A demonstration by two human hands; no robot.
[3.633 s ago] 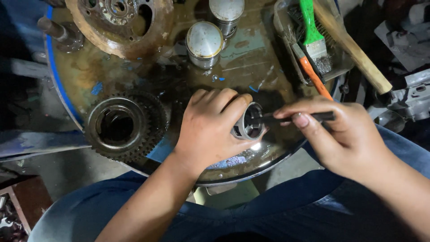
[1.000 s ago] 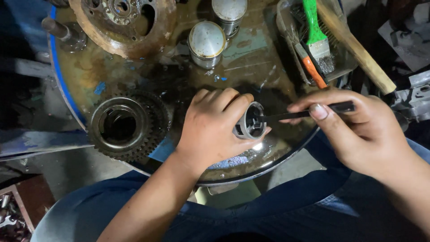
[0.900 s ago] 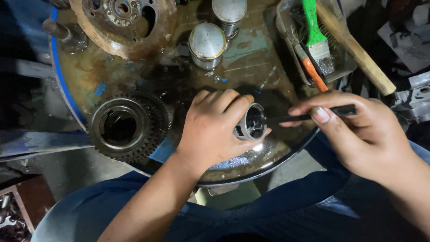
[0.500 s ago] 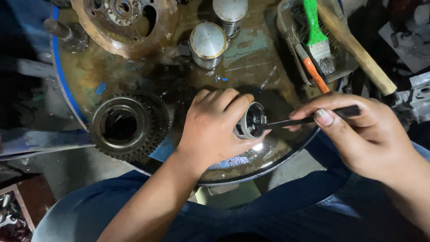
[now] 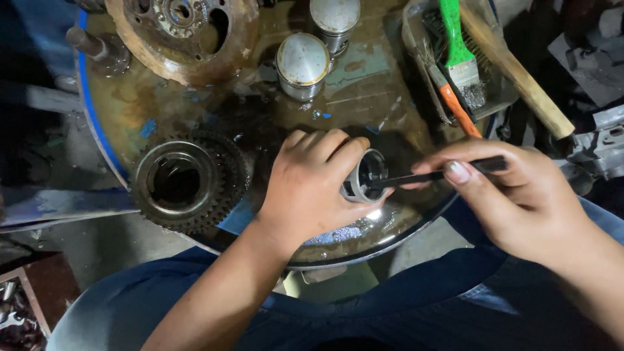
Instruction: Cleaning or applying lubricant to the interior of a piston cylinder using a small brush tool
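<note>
My left hand (image 5: 312, 185) is wrapped around a small metal piston (image 5: 364, 177), lying on its side on the oily drum top (image 5: 364, 84) with its open end facing right. My right hand (image 5: 513, 195) pinches a thin dark tool (image 5: 422, 177), whose tip reaches into the piston's open mouth. Both hands sit at the near edge of the drum, just above my blue-trousered knees.
A large toothed gear (image 5: 185, 182) lies left of my left hand. Two upright pistons (image 5: 302, 65) (image 5: 333, 19) and a rusty round plate (image 5: 182, 32) stand farther back. A tray (image 5: 416, 39) at the right holds a green-handled brush (image 5: 458, 45), an orange-handled brush (image 5: 455, 104) and a wooden handle (image 5: 513, 71).
My right hand has drawn back to the right and then brought the tool's tip in again to the piston's mouth. My left hand has kept its grip in the same place.
</note>
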